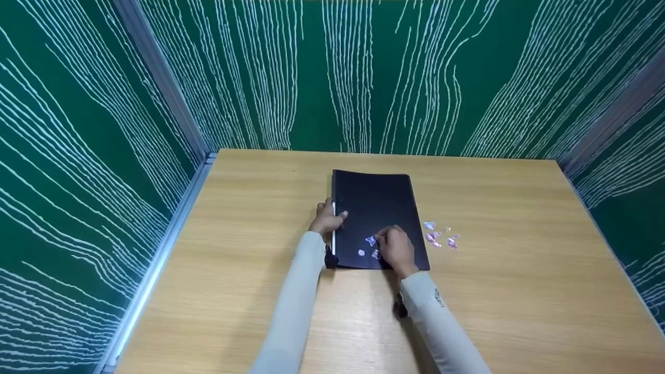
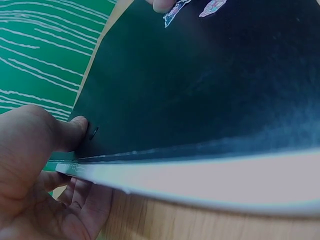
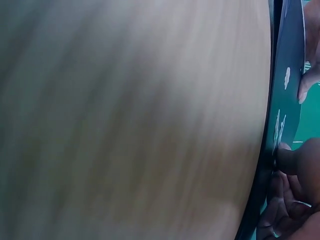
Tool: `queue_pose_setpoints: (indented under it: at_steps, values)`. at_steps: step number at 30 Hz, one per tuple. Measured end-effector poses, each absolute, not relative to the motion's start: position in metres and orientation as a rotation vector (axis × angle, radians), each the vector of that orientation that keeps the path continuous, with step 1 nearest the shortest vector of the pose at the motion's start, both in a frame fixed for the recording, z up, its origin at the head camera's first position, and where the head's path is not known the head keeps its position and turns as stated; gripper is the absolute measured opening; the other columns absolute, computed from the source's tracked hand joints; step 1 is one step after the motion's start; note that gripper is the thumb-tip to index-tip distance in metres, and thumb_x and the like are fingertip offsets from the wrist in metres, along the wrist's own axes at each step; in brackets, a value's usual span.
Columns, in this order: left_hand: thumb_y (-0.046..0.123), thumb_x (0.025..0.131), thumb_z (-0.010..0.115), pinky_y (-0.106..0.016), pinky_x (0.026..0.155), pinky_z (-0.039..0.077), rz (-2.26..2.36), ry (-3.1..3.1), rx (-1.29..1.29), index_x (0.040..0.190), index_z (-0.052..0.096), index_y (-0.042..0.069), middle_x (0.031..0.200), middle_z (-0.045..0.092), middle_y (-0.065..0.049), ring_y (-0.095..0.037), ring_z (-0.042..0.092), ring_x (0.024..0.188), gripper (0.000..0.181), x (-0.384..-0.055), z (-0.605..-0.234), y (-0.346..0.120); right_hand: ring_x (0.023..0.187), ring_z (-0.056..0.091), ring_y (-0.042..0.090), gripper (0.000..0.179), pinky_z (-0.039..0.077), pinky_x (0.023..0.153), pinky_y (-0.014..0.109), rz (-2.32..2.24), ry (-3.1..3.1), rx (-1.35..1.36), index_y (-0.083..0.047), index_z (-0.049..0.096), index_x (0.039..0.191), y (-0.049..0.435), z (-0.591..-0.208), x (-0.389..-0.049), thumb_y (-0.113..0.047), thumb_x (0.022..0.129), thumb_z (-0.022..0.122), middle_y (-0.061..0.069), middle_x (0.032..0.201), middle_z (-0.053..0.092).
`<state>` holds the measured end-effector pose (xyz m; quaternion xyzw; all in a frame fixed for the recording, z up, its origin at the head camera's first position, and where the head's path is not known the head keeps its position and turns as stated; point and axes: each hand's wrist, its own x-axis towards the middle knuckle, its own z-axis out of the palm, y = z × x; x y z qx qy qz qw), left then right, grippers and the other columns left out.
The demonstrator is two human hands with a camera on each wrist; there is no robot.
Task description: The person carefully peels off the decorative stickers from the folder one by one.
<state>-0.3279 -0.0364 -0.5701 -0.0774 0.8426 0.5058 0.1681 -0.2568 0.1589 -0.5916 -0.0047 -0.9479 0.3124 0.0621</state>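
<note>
Left hand (image 1: 328, 218) grips folder (image 1: 375, 202) — right hand (image 1: 398, 247), curled, pinches cutout (image 1: 370, 240).

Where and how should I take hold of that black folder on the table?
Probably by the long left edge of the black folder, coming from the left, thumb on top and fingers beneath. It is thin and broad, and the left hand holds it this way, by the white strip. The small cutouts on it lie farther in, so this grip should avoid them.
</note>
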Motion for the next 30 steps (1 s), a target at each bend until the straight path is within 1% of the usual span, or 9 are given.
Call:
queue_pose_setpoints:
  at_steps: [3,6,9,13,16,19,22,27,30]
  values:
    - [0.029,0.102,0.055,-0.045,0.114,0.039,1.434,2.403,-0.223,0.160,0.017,0.018,0.152,0.025,-0.014,-0.032,0.052,0.124,0.070,-0.3289,-0.5701,-0.0356,0.087,0.068,0.030,0.016,0.055,0.079,0.049,0.921,-2.862,-0.010,-0.004,0.075,0.090,0.1574,-0.5905,-0.2566,-0.017,0.094,0.068,0.012,0.092,0.068]
    - [0.029,0.102,0.055,-0.047,0.115,0.038,1.440,2.394,-0.242,0.160,0.017,0.019,0.153,0.025,-0.013,-0.032,0.051,0.126,0.070,-0.3287,-0.5701,-0.0351,0.086,0.068,0.029,0.015,0.055,0.079,0.049,0.900,-2.867,-0.002,-0.003,0.075,0.089,0.1559,-0.5904,-0.2561,-0.015,0.094,0.067,0.012,0.092,0.068]
    - [0.029,0.102,0.055,-0.050,0.117,0.035,1.438,2.394,-0.244,0.160,0.016,0.018,0.155,0.023,-0.014,-0.033,0.040,0.137,0.071,-0.3281,-0.5700,-0.0353,0.087,0.067,0.029,0.014,0.055,0.080,0.048,0.886,-2.875,-0.005,-0.003,0.075,0.089,0.1550,-0.5914,-0.2561,-0.013,0.094,0.066,0.012,0.093,0.067]
    - [0.029,0.102,0.055,-0.051,0.119,0.031,1.443,2.401,-0.221,0.160,0.017,0.017,0.155,0.024,-0.016,-0.035,0.032,0.142,0.071,-0.3275,-0.5696,-0.0362,0.088,0.066,0.029,0.012,0.055,0.081,0.048,0.872,-2.879,0.002,-0.003,0.074,0.089,0.1551,-0.5925,-0.2564,-0.010,0.092,0.065,0.012,0.093,0.067]
    - [0.027,0.102,0.055,-0.051,0.119,0.031,1.456,2.405,-0.200,0.159,0.019,0.016,0.151,0.026,-0.017,-0.035,0.032,0.142,0.069,-0.3272,-0.5692,-0.0365,0.087,0.065,0.029,0.010,0.054,0.082,0.048,0.866,-2.890,0.005,-0.003,0.073,0.088,0.1554,-0.5919,-0.2566,-0.008,0.091,0.064,0.012,0.092,0.065]
    - [0.026,0.102,0.054,-0.050,0.120,0.029,1.466,2.401,-0.184,0.159,0.019,0.016,0.153,0.024,-0.017,-0.034,0.029,0.144,0.068,-0.3272,-0.5693,-0.0361,0.086,0.064,0.029,0.009,0.054,0.082,0.047,0.876,-2.906,-0.007,-0.003,0.072,0.088,0.1551,-0.5904,-0.2565,-0.005,0.090,0.063,0.011,0.092,0.064]
    - [0.026,0.102,0.054,-0.051,0.120,0.029,1.470,2.380,-0.206,0.160,0.016,0.018,0.156,0.021,-0.015,-0.035,0.027,0.146,0.070,-0.3276,-0.5694,-0.0352,0.087,0.063,0.028,0.010,0.053,0.084,0.047,0.899,-2.922,-0.016,-0.003,0.072,0.089,0.1552,-0.5893,-0.2571,-0.003,0.089,0.062,0.011,0.093,0.064]
    - [0.028,0.102,0.054,-0.052,0.119,0.031,1.476,2.364,-0.244,0.160,0.016,0.021,0.155,0.023,-0.012,-0.034,0.031,0.144,0.070,-0.3283,-0.5696,-0.0350,0.090,0.062,0.026,0.009,0.053,0.087,0.046,0.964,-2.959,-0.035,-0.003,0.070,0.092,0.1559,-0.5887,-0.2583,-0.004,0.092,0.061,0.011,0.096,0.063]
    - [0.028,0.102,0.055,-0.051,0.117,0.034,1.469,2.370,-0.244,0.159,0.019,0.022,0.149,0.027,-0.012,-0.033,0.035,0.139,0.068,-0.3285,-0.5715,-0.0362,0.090,0.060,0.025,0.009,0.051,0.086,0.044,1.009,-2.978,-0.039,-0.004,0.069,0.094,0.1571,-0.5890,-0.2583,-0.009,0.095,0.062,0.011,0.097,0.062]
